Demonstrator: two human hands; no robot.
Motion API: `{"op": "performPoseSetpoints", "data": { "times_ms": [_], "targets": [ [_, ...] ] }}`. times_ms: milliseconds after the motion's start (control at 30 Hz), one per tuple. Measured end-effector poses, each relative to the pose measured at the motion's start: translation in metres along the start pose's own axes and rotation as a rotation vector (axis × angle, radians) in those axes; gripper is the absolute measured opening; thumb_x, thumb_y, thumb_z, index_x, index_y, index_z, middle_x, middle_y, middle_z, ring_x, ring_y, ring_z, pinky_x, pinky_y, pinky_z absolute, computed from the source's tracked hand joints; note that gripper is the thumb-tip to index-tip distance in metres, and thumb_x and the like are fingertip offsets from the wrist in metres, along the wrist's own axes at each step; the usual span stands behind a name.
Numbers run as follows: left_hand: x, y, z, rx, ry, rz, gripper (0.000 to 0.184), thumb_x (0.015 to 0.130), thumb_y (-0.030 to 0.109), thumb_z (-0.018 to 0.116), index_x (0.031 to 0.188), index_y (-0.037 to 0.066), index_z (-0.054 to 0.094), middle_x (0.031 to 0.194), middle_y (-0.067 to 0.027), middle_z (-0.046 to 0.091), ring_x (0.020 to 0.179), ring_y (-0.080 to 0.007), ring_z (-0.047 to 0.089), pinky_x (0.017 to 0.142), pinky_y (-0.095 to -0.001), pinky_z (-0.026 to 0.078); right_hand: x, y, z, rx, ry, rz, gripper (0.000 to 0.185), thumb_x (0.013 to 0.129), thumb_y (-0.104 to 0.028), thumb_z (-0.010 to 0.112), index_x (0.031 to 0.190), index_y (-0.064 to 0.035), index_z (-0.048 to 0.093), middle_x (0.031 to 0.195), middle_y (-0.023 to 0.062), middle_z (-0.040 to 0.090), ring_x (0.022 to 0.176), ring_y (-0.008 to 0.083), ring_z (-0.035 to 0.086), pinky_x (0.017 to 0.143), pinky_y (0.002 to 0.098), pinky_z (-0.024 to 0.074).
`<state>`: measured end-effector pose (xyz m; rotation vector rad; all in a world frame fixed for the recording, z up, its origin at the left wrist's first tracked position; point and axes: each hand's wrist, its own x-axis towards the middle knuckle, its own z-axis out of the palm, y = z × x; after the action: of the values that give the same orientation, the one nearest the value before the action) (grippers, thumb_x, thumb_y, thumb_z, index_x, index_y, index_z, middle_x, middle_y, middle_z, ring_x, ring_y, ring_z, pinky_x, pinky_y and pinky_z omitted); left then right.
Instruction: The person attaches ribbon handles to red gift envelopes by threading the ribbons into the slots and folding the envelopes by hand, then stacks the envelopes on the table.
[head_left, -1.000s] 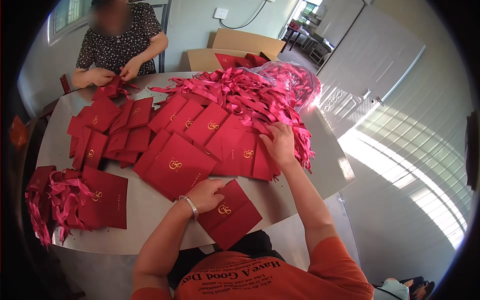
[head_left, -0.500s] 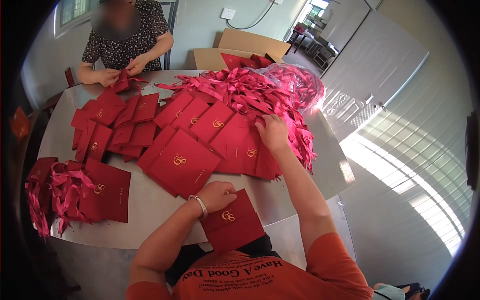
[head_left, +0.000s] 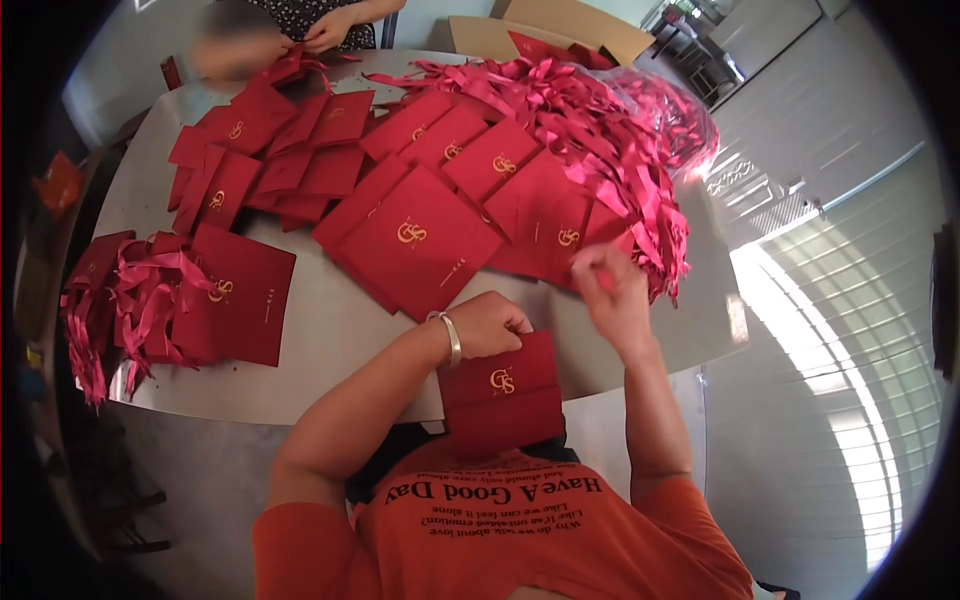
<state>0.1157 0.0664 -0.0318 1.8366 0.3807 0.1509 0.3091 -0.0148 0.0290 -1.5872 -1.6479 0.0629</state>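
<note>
My left hand (head_left: 488,325), with a bracelet at the wrist, grips the top edge of a small red paper gift bag (head_left: 502,405) bearing a gold monogram. The bag stands upright against my shirt at the table's near edge. My right hand (head_left: 614,295) is raised to the right of it, fingers curled together; a pinkish bit shows between them, too blurred to name. Just beyond that hand lie the heap of pink-red ribbons (head_left: 640,190) and the spread of flat red bags (head_left: 420,240).
On the left of the metal table (head_left: 340,345) lie red bags with ribbon handles (head_left: 165,290). Across from me, a person's hands (head_left: 330,30) work at a red bag. A clear plastic bag (head_left: 690,125) of ribbons and a cardboard box (head_left: 580,25) are at the back.
My right hand has drawn back from the ribbon heap toward me, its fingers curling. My left hand still grips the bag. The view has tilted downward.
</note>
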Motion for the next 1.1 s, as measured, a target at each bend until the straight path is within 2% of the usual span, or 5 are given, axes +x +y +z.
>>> {"op": "performPoseSetpoints", "data": {
  "times_ms": [33, 133, 433, 700, 1100],
  "targets": [
    [-0.001, 0.003, -0.001, -0.006, -0.016, 0.004, 0.023, 0.080, 0.011, 0.064, 0.098, 0.000, 0.070, 0.084, -0.0107, 0.072, 0.076, -0.0146, 0.066, 0.073, -0.0273, 0.052, -0.018, -0.006, 0.002, 0.277, -0.100, 0.114, 0.003, 0.086, 0.001, 0.064, 0.089, 0.0011, 0.063, 0.087, 0.0100, 0.067, 0.082, 0.0190, 0.065, 0.075, 0.0307, 0.0505],
    [-0.003, 0.016, -0.003, -0.006, -0.069, -0.023, 0.027, 0.078, 0.008, 0.065, 0.104, 0.000, 0.070, 0.088, -0.0108, 0.073, 0.079, -0.0135, 0.067, 0.076, -0.0272, 0.052, -0.059, -0.016, 0.013, 0.252, -0.212, 0.160, 0.005, 0.088, 0.002, 0.063, 0.092, -0.0002, 0.063, 0.091, 0.0059, 0.066, 0.087, 0.0123, 0.061, 0.078, 0.0268, 0.0491],
    [-0.004, 0.024, 0.021, -0.592, -0.063, -0.137, 0.029, 0.078, -0.007, 0.065, 0.105, 0.000, 0.059, 0.098, -0.0070, 0.066, 0.092, -0.0122, 0.063, 0.079, -0.0244, 0.050, -0.111, -0.008, 0.026, 0.749, 0.090, 0.384, 0.005, 0.093, 0.001, 0.059, 0.098, -0.0008, 0.058, 0.097, 0.0037, 0.061, 0.087, 0.0108, 0.056, 0.082, 0.0235, 0.0456],
    [-0.005, 0.022, 0.020, -0.644, -0.101, -0.154, 0.024, 0.076, -0.010, 0.066, 0.089, 0.005, 0.053, 0.090, -0.0029, 0.063, 0.090, -0.0103, 0.062, 0.078, -0.0230, 0.050, -0.114, -0.009, 0.027, 0.555, 0.040, 0.250, 0.008, 0.093, 0.004, 0.056, 0.098, -0.0010, 0.055, 0.093, 0.0065, 0.060, 0.085, 0.0126, 0.056, 0.079, 0.0244, 0.0462],
    [-0.010, 0.030, 0.021, -0.742, -0.202, -0.136, 0.022, 0.076, -0.005, 0.068, 0.090, 0.004, 0.054, 0.089, -0.0028, 0.061, 0.082, -0.0086, 0.058, 0.074, -0.0216, 0.048, -0.111, -0.018, 0.017, 0.422, -0.020, 0.124, 0.010, 0.091, 0.004, 0.057, 0.098, -0.0014, 0.052, 0.090, 0.0088, 0.059, 0.080, 0.0178, 0.058, 0.073, 0.0277, 0.0479]
  ]
}}
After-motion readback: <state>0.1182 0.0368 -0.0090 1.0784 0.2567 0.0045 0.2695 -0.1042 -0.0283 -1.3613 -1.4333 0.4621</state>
